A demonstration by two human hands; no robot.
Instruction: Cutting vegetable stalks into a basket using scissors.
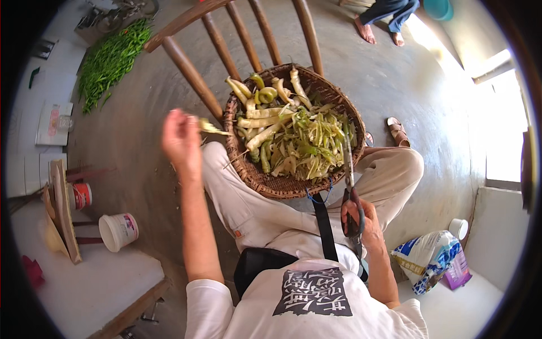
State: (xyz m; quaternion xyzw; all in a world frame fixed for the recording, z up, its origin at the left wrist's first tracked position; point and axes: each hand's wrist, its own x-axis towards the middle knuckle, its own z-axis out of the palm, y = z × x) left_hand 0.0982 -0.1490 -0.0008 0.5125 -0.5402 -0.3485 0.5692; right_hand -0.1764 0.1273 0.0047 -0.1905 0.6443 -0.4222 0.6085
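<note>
My left hand (182,142), blurred, is held out to the left of the wicker basket (271,191). Its fingers are closed around a pale green pepper piece (208,127) that sticks out toward the basket's rim. In my right hand (367,224) is a pair of dark-handled scissors (349,169), their blades pointing away from me over the basket's right side. Inside the basket, whole pale peppers (262,120) lie on the left and far side. A heap of cut pepper strips (315,146) fills the right and near part.
A wooden chair (243,36) stands against the basket's far side. Green peppers (114,63) are piled on the floor at far left. White buckets (118,232) lie left; a printed sack (427,258) sits right. Another person's bare feet (366,31) show at the top.
</note>
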